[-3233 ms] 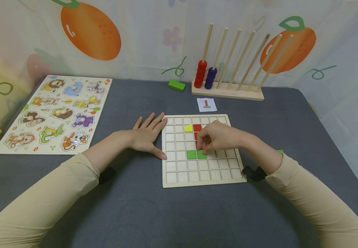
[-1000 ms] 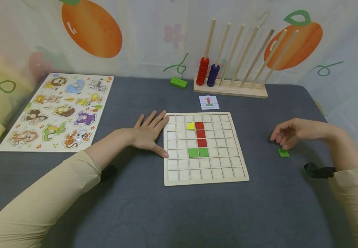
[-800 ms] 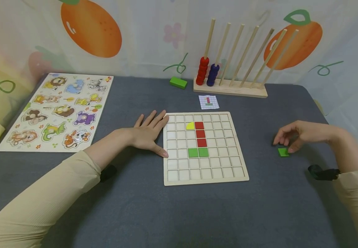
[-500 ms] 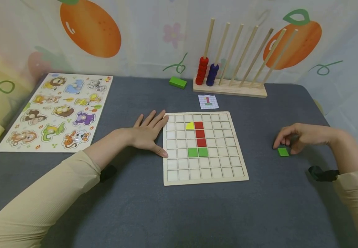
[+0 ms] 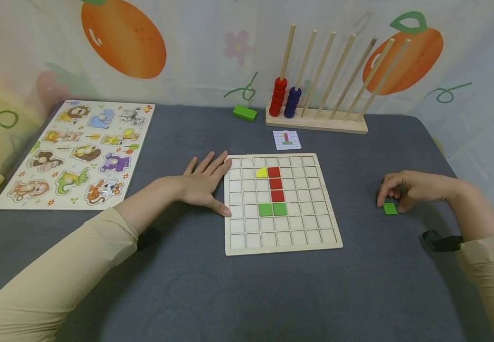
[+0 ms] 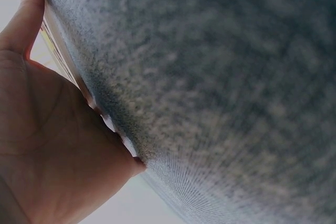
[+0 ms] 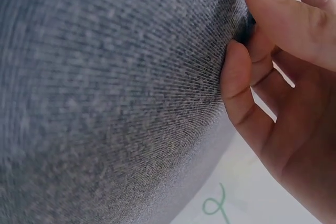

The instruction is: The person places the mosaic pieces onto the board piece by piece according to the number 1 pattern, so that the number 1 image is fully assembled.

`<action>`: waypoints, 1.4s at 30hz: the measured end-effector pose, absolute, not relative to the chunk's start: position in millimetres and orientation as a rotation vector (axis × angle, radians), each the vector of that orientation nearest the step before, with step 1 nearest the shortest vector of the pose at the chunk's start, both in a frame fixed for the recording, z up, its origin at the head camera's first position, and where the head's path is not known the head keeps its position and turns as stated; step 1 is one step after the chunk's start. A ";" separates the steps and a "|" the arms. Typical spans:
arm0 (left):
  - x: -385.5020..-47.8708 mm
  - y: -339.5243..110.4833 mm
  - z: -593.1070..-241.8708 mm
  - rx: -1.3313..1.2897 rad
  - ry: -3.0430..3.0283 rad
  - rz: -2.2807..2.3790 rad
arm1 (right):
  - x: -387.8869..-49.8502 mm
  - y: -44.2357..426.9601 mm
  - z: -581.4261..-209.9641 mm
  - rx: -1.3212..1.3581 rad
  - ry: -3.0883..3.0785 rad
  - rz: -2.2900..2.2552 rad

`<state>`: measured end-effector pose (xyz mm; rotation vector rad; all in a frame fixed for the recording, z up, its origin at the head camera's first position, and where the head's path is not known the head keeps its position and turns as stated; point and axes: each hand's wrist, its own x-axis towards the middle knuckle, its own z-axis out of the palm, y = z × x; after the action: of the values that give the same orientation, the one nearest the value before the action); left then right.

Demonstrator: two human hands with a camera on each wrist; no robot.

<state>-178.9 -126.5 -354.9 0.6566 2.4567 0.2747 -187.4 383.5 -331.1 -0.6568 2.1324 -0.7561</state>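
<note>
In the head view, a wooden grid board lies on the dark table with a yellow quarter-round tile, a column of red tiles and two green tiles in its cells. My left hand rests spread on the table, thumb and fingertips at the board's left edge. To the right of the board, my right hand pinches a loose green square tile at its sides between thumb and index finger, on the table. In the right wrist view only a sliver of green shows beside the thumb.
Behind the board lies a small paper card with a printed coloured pattern. Farther back are a green block and a wooden peg stand with red and blue beads. An animal puzzle board lies at the left.
My right hand has left the green tile on the board, moved right to the loose green tile, and its thumb and index finger have closed on it. The left hand stays put.
</note>
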 end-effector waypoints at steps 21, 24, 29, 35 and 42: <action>-180.4 -126.7 -357.9 0.630 2.461 0.257 | -186.2 373.9 -324.5 -0.571 2.271 -0.662; -180.6 -126.5 -357.7 0.632 2.462 0.260 | -187.1 371.8 -323.0 -0.553 2.288 -0.665; -179.7 -125.8 -356.0 0.637 2.466 0.266 | -189.8 365.9 -320.3 -0.488 2.299 -0.674; -179.5 -125.1 -355.9 0.630 2.464 0.272 | -190.7 359.6 -319.5 -0.517 2.340 -0.702; -180.3 -126.0 -357.7 0.633 2.465 0.267 | -188.4 345.0 -316.7 -0.582 2.314 -0.756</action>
<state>-180.3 -126.0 -357.7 0.6329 2.4648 0.2669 -188.4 345.0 -316.7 -0.5823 2.3138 -0.7563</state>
